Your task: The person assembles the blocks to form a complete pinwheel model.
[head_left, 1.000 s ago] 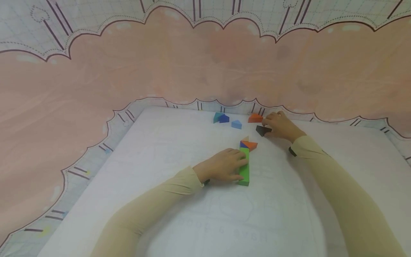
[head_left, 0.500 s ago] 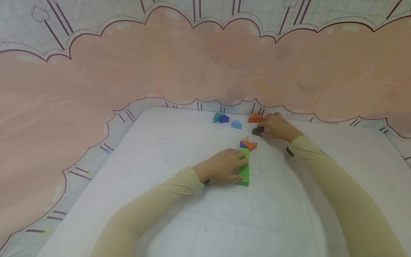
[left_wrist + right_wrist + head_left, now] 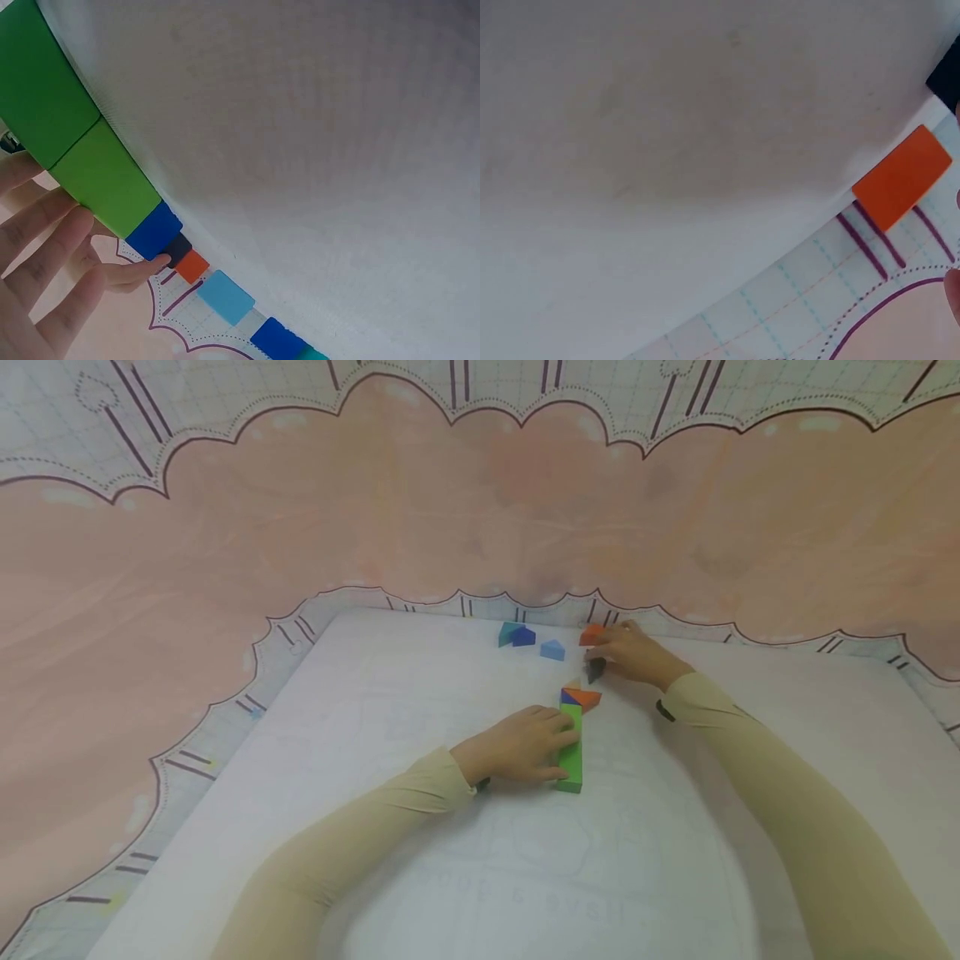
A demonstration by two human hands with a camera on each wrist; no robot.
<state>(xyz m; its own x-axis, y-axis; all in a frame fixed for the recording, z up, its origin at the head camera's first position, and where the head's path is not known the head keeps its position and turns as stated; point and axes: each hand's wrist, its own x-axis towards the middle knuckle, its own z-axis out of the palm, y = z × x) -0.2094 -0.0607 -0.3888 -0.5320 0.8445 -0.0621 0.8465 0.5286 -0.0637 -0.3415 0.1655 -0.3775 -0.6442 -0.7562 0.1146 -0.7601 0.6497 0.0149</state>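
Note:
My left hand [image 3: 521, 745] rests with spread fingers on a row of green blocks [image 3: 572, 752]. In the left wrist view a dark green block [image 3: 49, 82] and a light green block [image 3: 109, 176] stand end to end, fingertips touching their upper edge. A blue block [image 3: 567, 698], an orange triangular block [image 3: 588, 697] and a small tan piece [image 3: 573, 683] adjoin the far end. Just beyond, my right hand [image 3: 636, 653] pinches a black block [image 3: 596, 668], now tilted. The right wrist view catches only that block's corner and slivers of fingers at its right edge.
Near the far edge lie a red-orange block [image 3: 591, 634], a light blue block [image 3: 552, 650], a dark blue block [image 3: 523, 637] and a teal block [image 3: 509, 632]. The white tabletop [image 3: 420, 693] ends at a patterned cloth [image 3: 480, 510].
My right hand has moved left, bringing the black block towards the row and turning it. My left hand and the green blocks have stayed in place.

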